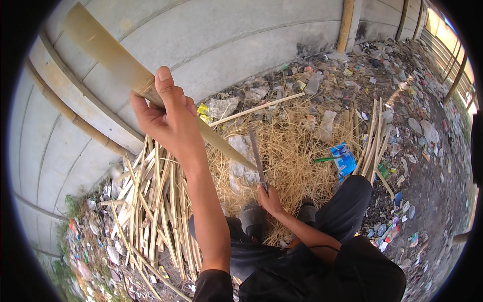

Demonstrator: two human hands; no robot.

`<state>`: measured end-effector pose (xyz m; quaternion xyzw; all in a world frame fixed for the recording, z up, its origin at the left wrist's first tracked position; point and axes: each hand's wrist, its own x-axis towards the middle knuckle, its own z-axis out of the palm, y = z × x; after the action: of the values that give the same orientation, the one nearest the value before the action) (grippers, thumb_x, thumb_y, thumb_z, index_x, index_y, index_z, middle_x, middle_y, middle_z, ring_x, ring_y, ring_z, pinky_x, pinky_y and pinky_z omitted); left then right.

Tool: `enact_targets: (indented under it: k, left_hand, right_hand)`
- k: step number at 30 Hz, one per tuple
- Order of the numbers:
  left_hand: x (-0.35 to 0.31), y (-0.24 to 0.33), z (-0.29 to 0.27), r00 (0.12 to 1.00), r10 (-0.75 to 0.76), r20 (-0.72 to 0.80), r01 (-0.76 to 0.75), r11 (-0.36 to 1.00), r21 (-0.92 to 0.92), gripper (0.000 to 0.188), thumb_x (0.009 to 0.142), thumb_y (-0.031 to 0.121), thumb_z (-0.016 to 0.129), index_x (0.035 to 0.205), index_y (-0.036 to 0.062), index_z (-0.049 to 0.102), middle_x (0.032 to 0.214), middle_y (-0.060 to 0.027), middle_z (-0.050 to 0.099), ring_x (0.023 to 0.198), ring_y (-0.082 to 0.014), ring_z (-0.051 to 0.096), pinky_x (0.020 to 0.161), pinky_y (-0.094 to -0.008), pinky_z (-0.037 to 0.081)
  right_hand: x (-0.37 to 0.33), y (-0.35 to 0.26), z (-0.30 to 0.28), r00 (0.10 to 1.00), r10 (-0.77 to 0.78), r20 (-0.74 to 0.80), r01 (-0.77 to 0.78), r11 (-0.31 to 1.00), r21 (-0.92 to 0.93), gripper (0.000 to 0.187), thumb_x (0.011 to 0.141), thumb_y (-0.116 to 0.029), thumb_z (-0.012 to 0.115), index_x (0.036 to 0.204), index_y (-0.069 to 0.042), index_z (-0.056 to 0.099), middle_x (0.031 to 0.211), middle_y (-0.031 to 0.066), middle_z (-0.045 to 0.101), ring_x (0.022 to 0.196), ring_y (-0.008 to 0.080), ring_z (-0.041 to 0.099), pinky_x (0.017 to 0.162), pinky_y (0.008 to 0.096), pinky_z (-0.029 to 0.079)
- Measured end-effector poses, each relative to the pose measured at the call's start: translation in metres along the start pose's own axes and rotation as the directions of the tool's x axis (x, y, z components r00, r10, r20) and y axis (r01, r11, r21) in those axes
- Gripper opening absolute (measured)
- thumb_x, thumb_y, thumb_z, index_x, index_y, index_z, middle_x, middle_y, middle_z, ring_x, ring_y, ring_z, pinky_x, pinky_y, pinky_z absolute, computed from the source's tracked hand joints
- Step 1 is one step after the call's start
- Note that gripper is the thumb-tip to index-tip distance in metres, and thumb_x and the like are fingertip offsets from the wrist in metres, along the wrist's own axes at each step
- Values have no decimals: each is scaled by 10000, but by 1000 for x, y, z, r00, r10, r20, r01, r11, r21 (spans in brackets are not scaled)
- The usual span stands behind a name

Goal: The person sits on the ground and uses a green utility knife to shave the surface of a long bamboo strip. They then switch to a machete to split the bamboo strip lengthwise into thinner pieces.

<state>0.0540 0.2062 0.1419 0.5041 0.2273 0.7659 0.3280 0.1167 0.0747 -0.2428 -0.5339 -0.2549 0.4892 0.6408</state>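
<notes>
My left hand (173, 113) is raised and closed around a long split length of bamboo (110, 50). This bamboo slants from the upper left down toward the middle, with its wide end up and its lower end beside a long knife (257, 158). My right hand (270, 200) grips the knife by its handle, low between my knees, with the blade pointing up and away. Blade and bamboo tip lie close together; whether they touch I cannot tell. Under them is a pale, rough stone (240, 173) among straw-like bamboo shavings (297, 146).
Split bamboo strips (156, 211) are heaped at my left, and a smaller bundle (373, 141) stands at my right. A blue packet (344, 160) lies near my knee. A grey panel wall (251, 45) runs along the far side. Litter covers the ground (432, 186) on the right.
</notes>
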Motion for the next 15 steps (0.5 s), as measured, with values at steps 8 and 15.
enact_targets:
  k: [8,15]
  left_hand:
    - [0,1,-8,1000,17,8,-17,1000,-4,275,1046,308,733,1053,86,572,651,51,439,515,-28,382,455,-216,319]
    - [-2,0,-3,1000,13,20,-13,1000,-23,269,1046,305,734,1055,93,567,639,56,430,515,-26,390,452,-214,321]
  right_hand:
    - [2,-49,8,998,-16,64,10,996,84,350,1063,-277,571,815,-32,537,574,2,480,462,138,500,473,358,449]
    - [7,-31,-1,919,388,73,-389,921,-2,434,1103,-284,567,732,-83,461,555,-17,433,453,105,445,516,350,467]
